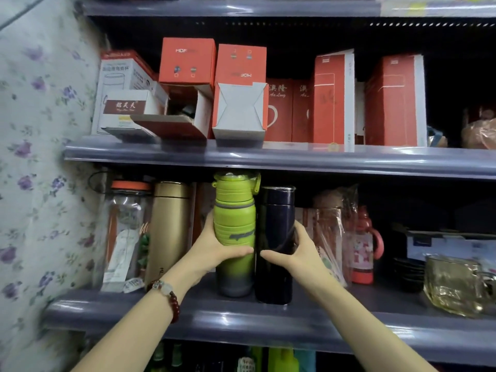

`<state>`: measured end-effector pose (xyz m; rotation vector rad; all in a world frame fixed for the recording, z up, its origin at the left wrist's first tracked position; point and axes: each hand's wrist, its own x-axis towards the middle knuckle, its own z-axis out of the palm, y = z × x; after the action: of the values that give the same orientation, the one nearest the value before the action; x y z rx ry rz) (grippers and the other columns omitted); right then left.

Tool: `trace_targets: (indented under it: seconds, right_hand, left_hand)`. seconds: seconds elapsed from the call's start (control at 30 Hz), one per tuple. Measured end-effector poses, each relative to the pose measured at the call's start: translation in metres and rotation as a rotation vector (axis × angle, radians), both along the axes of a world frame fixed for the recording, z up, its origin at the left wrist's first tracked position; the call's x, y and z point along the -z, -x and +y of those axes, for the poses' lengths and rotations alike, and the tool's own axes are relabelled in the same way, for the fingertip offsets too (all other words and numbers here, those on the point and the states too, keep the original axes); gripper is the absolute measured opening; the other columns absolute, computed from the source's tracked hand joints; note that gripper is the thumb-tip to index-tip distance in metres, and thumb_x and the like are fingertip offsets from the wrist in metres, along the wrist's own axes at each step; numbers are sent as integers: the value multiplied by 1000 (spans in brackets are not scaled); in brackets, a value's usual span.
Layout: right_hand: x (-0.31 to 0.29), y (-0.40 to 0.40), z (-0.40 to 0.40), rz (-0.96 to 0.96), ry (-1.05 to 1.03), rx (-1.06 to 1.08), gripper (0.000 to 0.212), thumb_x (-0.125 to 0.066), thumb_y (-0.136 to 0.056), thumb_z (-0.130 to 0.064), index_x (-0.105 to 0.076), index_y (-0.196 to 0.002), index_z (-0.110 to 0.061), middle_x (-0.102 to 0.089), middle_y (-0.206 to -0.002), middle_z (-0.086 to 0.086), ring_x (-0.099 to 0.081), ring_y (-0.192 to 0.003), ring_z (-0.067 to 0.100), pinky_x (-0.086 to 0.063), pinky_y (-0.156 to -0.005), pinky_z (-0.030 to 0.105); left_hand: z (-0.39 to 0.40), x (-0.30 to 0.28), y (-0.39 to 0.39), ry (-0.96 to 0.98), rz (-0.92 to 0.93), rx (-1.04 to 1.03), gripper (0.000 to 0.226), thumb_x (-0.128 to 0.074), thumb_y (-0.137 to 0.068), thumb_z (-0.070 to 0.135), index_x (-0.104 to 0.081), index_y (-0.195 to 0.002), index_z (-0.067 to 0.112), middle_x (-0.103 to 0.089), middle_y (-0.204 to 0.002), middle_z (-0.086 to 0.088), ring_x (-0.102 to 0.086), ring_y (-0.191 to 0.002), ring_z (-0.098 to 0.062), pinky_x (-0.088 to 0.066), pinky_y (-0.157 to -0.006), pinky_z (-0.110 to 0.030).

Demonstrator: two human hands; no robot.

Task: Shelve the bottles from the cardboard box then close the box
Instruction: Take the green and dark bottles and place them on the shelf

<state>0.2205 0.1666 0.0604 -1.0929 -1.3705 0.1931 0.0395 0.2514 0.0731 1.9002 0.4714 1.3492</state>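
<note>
Left hand (214,248) fingers curled round green bottle (234,234); right hand (298,253) fingers wrapped round dark blue bottle (275,245). Both bottles upright, touching side by side on grey middle shelf (268,320). Gold flask (169,229) just left. Red boxes (332,100) on shelf above.

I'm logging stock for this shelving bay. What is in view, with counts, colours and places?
green bottle: 1, green fading to grey, lower shelf, centre
dark bottle: 1, navy, touching the green one's right side
gold flask: 1, gold, left of green bottle
clear bottle: 1, orange lid, far left
red kids' bottle: 1, right, lower shelf
red boxes: several, upper shelf
lower shelf: 1, grey
left hand: 1, grips green bottle
right hand: 1, grips dark bottle
</note>
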Motion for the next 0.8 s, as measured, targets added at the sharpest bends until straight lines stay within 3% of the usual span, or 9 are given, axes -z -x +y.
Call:
trace_targets:
  seconds: [0.07, 0.17, 0.27, 0.33, 0.43, 0.53, 0.63, 0.8]
  right_hand:
    - [1, -2, 3, 0, 4, 11, 71, -88, -61, -10, -51, -121, -22, -68, -110, -8, -64, -98, -2, -48, -84, 15]
    - [-1, -1, 6, 63, -12, -5, 69, -87, -59, -3, -54, -116, -21, -70, -106, -6, -67, -93, 0, -49, -82, 18]
    - [0, 5, 10, 122, -34, -20, 71, -89, -56, -3, -56, -117, -19, -72, -105, -5, -69, -96, 9, -53, -86, 28]
    - [0, 13, 12, 129, -49, -33, 74, -89, -56, -5, -55, -119, -20, -71, -108, -5, -68, -98, 9, -53, -88, 27]
    - [1, 25, 18, 140, -61, -68, 72, -88, -58, -3, -55, -120, -20, -70, -110, -5, -67, -101, 8, -52, -86, 21]
    - [3, 32, 25, 146, -55, -79, 75, -89, -55, -9, -55, -121, -20, -70, -112, -4, -66, -104, 10, -52, -90, 26]
    - [1, 31, 27, 145, -36, -84, 69, -88, -59, -7, -56, -118, -20, -70, -109, -3, -66, -101, 12, -52, -86, 25]
    - [-5, 31, 27, 86, -27, -77, 61, -85, -59, -1, -56, -103, -32, -70, -101, -8, -67, -92, 8, -52, -71, 14]
  left_hand:
    - [1, 6, 2, 21, 30, 4, 90, -86, -61, 3, -35, -131, 29, -63, -114, 7, -64, -97, 1, -53, -78, -14]
    - [3, 12, 4, 57, 26, -62, 93, -91, -54, 20, -40, -130, 34, -66, -114, 10, -65, -100, -2, -53, -89, -27]
    - [1, 10, 9, 102, 13, -106, 87, -90, -58, 17, -38, -126, 32, -62, -113, 10, -62, -97, -1, -52, -75, -20]
    - [2, 7, 15, 111, -1, -120, 81, -88, -60, 11, -42, -125, 24, -64, -111, 5, -64, -94, -3, -51, -71, -18]
    - [7, 7, 24, 127, -6, -151, 80, -89, -58, 13, -47, -125, 20, -69, -106, 4, -67, -96, -10, -55, -80, -29]
    - [8, 10, 25, 145, 21, -244, 85, -89, -48, 39, -48, -122, 30, -68, -107, 7, -66, -99, -12, -54, -91, -38]
    - [1, 14, 16, 127, 38, -361, 88, -84, -55, 49, -44, -130, 28, -63, -117, 8, -59, -107, -13, -48, -96, -34]
    - [-12, 13, -1, 133, -23, -467, 88, -78, -72, 41, -30, -142, 18, -55, -125, -1, -52, -118, -22, -37, -87, -24]
